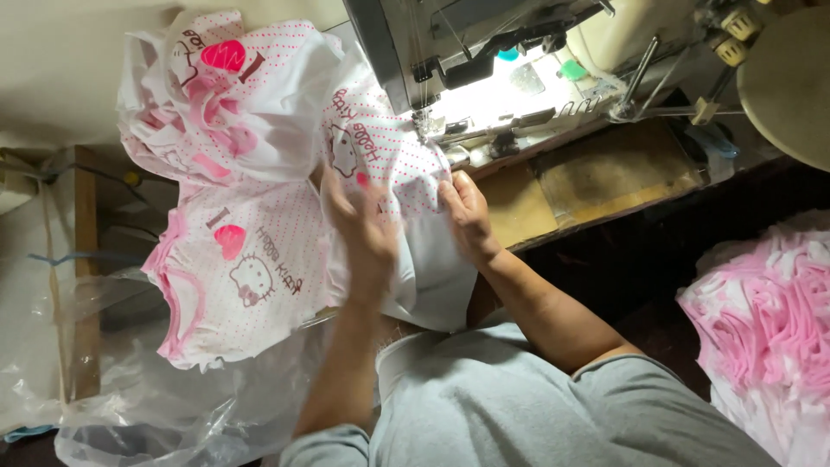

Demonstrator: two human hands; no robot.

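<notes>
**Small dotted shirt held flat at a sewing machine**

A white shirt with pink dots [389,164] is spread on the worktop [605,177] under the lit needle area of a sewing machine [450,43]. The left hand [363,229], blurred, is laid palm down on the cloth with fingers spread, pressing rather than gripping, seemingly so the fabric is kept flat. The right hand [465,212] is curled over the shirt's edge near the needle, and the cloth appears to be pinched between fingers and thumb, probably so the seam can be guided. More finished shirts of the same print are piled to the left [233,104], within easy reach, with one laid out flat [242,277] over clear plastic sheeting [156,406]. A heap of pink and white cloth [765,329] is seen at the far right.
</notes>
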